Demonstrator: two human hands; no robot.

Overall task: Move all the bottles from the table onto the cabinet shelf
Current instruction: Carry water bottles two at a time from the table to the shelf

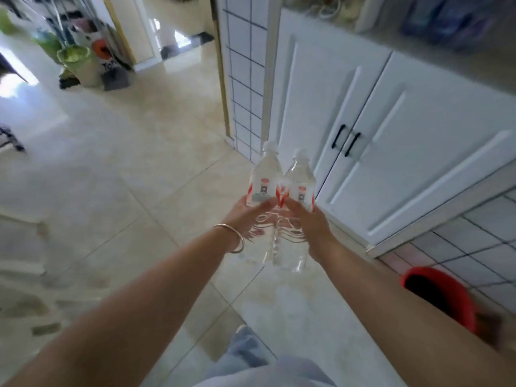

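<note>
Two clear water bottles with red and white labels are carried side by side in front of me, caps pointing away. My left hand (247, 216), with a bangle on its wrist, grips the left bottle (264, 177) round its middle. My right hand (305, 222) grips the right bottle (301, 180) the same way. The bottles touch each other at the labels. The white cabinet (391, 129) with two closed doors and black handles (346, 139) stands just ahead on the right. Blurred blue bottles (446, 18) stand on its top shelf.
A red bucket (441, 297) sits on the floor at the right, near my right forearm. A tiled white partition (245, 79) stands left of the cabinet. Green plants and bags (83, 60) are at the far left. Beige floor tiles stretch ahead.
</note>
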